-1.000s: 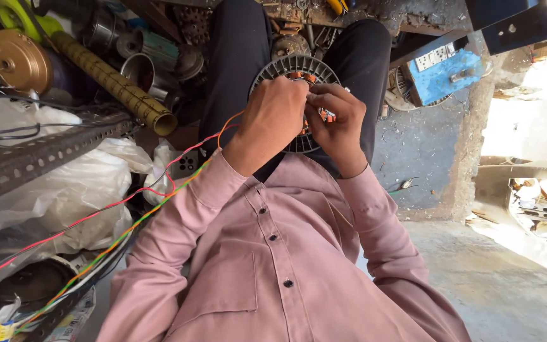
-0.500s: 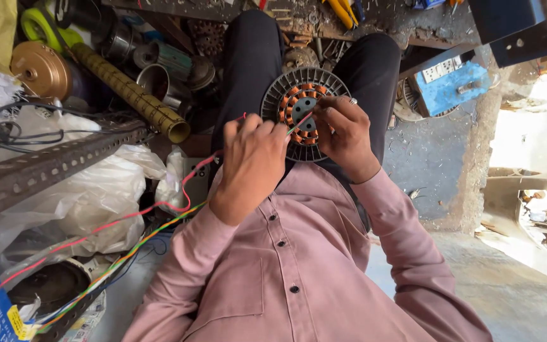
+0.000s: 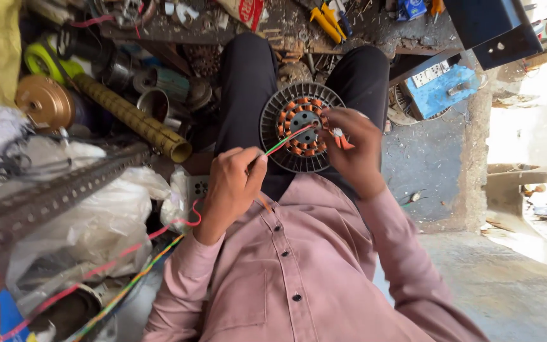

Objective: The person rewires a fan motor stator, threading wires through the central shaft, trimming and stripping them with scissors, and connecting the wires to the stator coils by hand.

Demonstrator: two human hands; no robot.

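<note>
Fingers of my left hand point(image 3: 232, 190) are pressed together, pinching a thin bundle of wires point(image 3: 283, 142), red and green, which runs taut from my fingertips up to the stator point(image 3: 302, 126). From the head view, the stator is a round dark disc with copper-coloured coils ringed about its hub, and it rests on my lap between my knees, against dark trousers point(image 3: 248, 82). My right hand point(image 3: 352, 149) lies on the stator's right edge, its fingers curled in and pinching a small red-handled tool point(image 3: 340, 138) just beside the coils; I cannot tell what kind of tool it is. Behind my left wrist, more wire point(image 3: 128, 282) in red, green and yellow trails down past my pink sleeve toward the lower left corner. To the left of my knee sits a ribbed brass-coloured tube point(image 3: 134, 123), with a round gold cap point(image 3: 44, 101) near its far end and a perforated metal angle bar point(image 3: 58, 190) below it. On the right stands a blue box point(image 3: 441, 92), well apart from both hands.
</note>
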